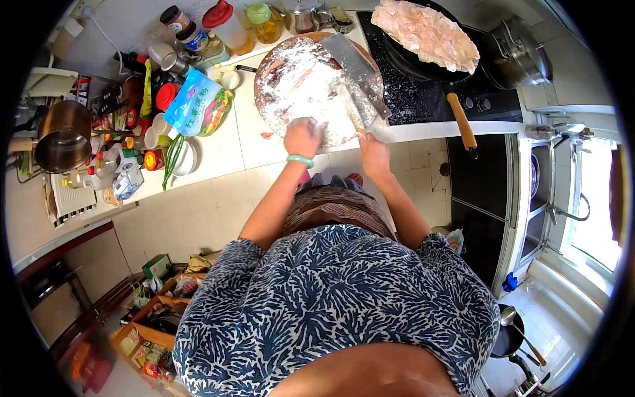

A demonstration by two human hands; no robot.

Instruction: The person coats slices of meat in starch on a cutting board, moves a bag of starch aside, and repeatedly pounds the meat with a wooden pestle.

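A round wooden board (pixel 268 99) lies on the counter, thickly dusted with white flour or starch, with a few pinkish pieces (pixel 304 81) on it. At its near edge my left hand (pixel 303 137), a pale green bangle at the wrist, reaches into the powder; its fingertips are blurred. My right hand (pixel 375 157) is closed around the near end of a powder-coated wooden stick (pixel 351 108), which looks like a rolling pin and rests over the board's right side. Beside the stick lies a cleaver (pixel 348 55), its blade dusted white.
Pale pink thin slices (pixel 426 33) are heaped over a dark pan on the black stove (pixel 423 102). A wooden handle (pixel 462 122) juts past the stove's front edge. A blue-green bag (pixel 198 102), a white bowl (pixel 185 159) and several jars crowd the left; a lidded pot (pixel 516 53) stands right.
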